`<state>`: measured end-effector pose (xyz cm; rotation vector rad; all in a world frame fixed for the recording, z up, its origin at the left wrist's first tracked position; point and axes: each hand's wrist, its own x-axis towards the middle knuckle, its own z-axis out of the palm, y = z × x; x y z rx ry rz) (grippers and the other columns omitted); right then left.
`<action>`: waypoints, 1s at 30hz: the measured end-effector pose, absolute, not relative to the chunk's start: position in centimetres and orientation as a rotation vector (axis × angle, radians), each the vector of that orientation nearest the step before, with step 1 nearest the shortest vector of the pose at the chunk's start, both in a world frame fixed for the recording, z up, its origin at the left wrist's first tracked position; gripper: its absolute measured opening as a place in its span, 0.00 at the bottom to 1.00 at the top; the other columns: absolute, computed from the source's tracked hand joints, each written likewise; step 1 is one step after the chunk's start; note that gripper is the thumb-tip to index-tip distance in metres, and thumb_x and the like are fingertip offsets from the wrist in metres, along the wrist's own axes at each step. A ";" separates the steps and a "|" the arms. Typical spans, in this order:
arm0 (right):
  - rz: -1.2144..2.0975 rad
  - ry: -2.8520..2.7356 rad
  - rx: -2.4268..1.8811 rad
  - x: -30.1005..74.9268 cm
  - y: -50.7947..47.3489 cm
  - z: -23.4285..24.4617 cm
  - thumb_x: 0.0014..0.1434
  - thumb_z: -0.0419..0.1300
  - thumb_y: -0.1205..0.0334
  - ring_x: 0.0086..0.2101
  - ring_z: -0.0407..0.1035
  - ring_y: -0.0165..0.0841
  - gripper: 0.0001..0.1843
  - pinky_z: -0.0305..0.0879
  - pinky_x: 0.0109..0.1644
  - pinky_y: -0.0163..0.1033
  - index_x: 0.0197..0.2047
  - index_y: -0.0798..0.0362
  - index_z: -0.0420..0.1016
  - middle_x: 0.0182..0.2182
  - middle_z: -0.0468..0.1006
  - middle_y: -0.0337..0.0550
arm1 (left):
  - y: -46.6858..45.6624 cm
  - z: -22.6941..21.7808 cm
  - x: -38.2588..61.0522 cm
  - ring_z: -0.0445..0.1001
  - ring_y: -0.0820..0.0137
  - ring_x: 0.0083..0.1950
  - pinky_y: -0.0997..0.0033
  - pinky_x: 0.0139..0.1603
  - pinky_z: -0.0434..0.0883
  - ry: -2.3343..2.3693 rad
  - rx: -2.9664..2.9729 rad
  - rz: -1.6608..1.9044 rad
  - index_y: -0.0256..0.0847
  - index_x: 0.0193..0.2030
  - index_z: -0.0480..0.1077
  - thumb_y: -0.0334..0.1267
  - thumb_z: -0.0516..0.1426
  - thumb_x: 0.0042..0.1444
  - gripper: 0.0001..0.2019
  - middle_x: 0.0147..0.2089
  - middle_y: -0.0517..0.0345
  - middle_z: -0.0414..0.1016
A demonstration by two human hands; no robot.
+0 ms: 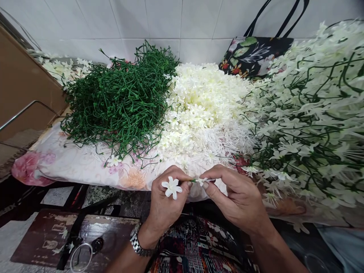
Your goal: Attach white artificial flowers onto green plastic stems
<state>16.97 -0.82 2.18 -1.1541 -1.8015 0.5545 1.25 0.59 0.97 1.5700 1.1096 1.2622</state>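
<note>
My left hand [170, 199] is closed around a thin green artificial flower stem [193, 181], pinching it between thumb and forefinger. One white artificial flower [171, 187] shows against the back of that hand. Opposite it, my right hand [234, 193] pinches a small white flower piece [202, 182] at the stem's tip, where the two hands nearly meet. Just beyond lie a heap of loose white blossoms [204, 94] and, on the left, a tangled pile of green stems [122, 98]. Fine white filaments [227, 138] lie beside the blossoms.
Assembled white flowers on stems [307, 132] are heaped high at the right. A floral cloth [68, 163] covers the table. Behind stand a black flowered bag [256, 55] and a tiled wall; a cardboard box [31, 72] is at left, a brown wooden board [113, 231] below.
</note>
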 end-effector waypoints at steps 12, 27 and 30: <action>0.528 -1.853 -1.212 17.3 -0.4 1.8 0.56 0.54 0.72 0.26 0.66 0.22 0.05 0.61 0.31 0.27 0.34 0.54 0.69 0.25 0.72 0.34 | 0.8 1.4 1.6 0.66 0.76 0.24 0.79 0.24 0.62 1.097 1.517 1.226 0.35 0.23 0.73 0.25 0.54 0.46 0.08 0.22 0.61 0.69; 0.588 -2.038 -1.195 17.5 1.0 2.2 0.56 0.51 0.71 0.24 0.65 0.25 0.07 0.59 0.27 0.30 0.31 0.55 0.68 0.22 0.72 0.37 | 1.2 1.3 1.7 0.59 0.77 0.21 0.78 0.21 0.58 1.132 1.525 1.156 0.37 0.20 0.68 0.26 0.52 0.45 0.07 0.19 0.64 0.62; 0.564 -2.063 -1.152 17.5 1.1 2.1 0.57 0.51 0.72 0.23 0.64 0.25 0.07 0.58 0.26 0.29 0.31 0.55 0.68 0.22 0.71 0.37 | 1.2 1.3 1.8 0.60 0.77 0.22 0.78 0.21 0.58 1.142 1.537 1.154 0.37 0.20 0.68 0.25 0.52 0.45 0.08 0.19 0.64 0.63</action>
